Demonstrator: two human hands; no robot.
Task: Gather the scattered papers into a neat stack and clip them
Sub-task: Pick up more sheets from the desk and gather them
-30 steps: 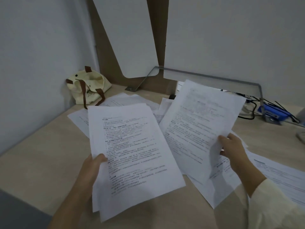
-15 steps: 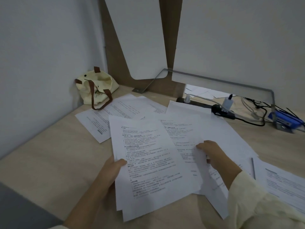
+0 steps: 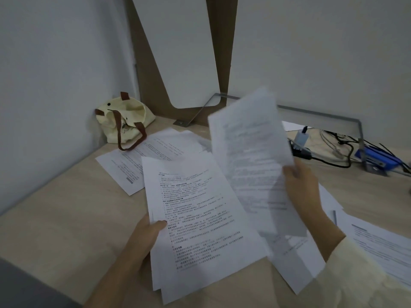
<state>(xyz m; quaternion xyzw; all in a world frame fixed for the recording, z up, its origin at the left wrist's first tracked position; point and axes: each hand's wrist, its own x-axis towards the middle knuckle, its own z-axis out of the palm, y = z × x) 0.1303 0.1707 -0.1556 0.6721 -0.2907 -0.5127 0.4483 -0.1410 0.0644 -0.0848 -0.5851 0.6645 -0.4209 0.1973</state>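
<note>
My left hand (image 3: 144,236) grips the left edge of a small stack of printed sheets (image 3: 200,218), held just above the desk. My right hand (image 3: 302,185) holds another printed sheet (image 3: 251,156) lifted and tilted upright, blurred by motion, to the right of the stack. More loose papers lie flat on the wooden desk (image 3: 66,218): some at the back left (image 3: 133,167), some under my right arm (image 3: 295,263), and one at the far right (image 3: 382,243). No clip is visible.
A cream tote bag (image 3: 124,123) with brown straps sits in the back left corner. A power strip with plugs and cables (image 3: 311,150) and a blue device (image 3: 375,158) lie at the back right, under a grey metal bracket (image 3: 322,114). Walls close off the left and back.
My right hand laid its first sheet onto the stack in my left hand, reached down to the desk, and has now lifted another sheet up to the right of the stack.
</note>
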